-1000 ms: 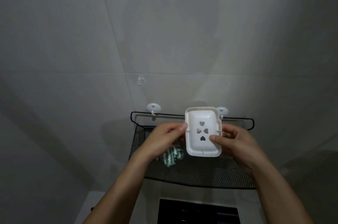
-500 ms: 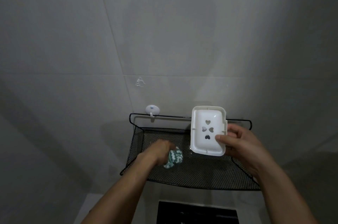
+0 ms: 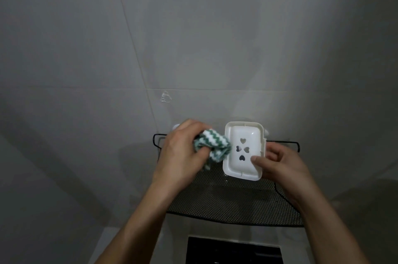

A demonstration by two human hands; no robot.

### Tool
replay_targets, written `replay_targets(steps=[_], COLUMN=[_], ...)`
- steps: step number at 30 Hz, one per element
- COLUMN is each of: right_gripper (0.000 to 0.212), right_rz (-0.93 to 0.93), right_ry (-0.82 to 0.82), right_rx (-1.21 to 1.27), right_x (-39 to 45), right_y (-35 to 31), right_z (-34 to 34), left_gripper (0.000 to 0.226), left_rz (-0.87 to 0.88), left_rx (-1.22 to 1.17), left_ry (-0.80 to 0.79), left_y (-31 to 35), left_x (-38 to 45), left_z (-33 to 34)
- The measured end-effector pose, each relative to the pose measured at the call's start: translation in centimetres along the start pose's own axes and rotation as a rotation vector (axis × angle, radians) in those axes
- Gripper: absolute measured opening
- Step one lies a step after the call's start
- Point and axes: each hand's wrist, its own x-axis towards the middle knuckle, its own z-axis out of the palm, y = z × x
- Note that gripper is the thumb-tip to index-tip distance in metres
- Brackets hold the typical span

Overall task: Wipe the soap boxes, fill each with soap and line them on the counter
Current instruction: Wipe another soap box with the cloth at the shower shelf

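I am showing two bare forearms, both reaching up from the bottom edge of the view. I am wearing no sleeves as far as the picture is reaching: both arms are showing uncovered from the lower edge up to the wrists. My left hand [image 3: 183, 156] is wearing nothing, with no glove, ring or band showing on the back of it or on the wrist. My right hand [image 3: 282, 164] is going just as bare, with no watch or strap at the wrist. The thumbnail on my right hand is showing short and plain. The dim light is keeping finer detail from showing.
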Motion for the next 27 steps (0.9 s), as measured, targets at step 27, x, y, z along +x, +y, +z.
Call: replay_targets(steps=[27], right_gripper=[0.04], right_rz=[-0.234], right_ry=[-0.012], right_rx=[-0.075], right_x=[0.1], right_y=[-1.3], right_z=[1.6], left_gripper=[0.041], left_rz=[-0.142], left_rx=[0.09], left_ry=[0.071], left_y=[2.7], left_x=[1.5], left_z=[3.8])
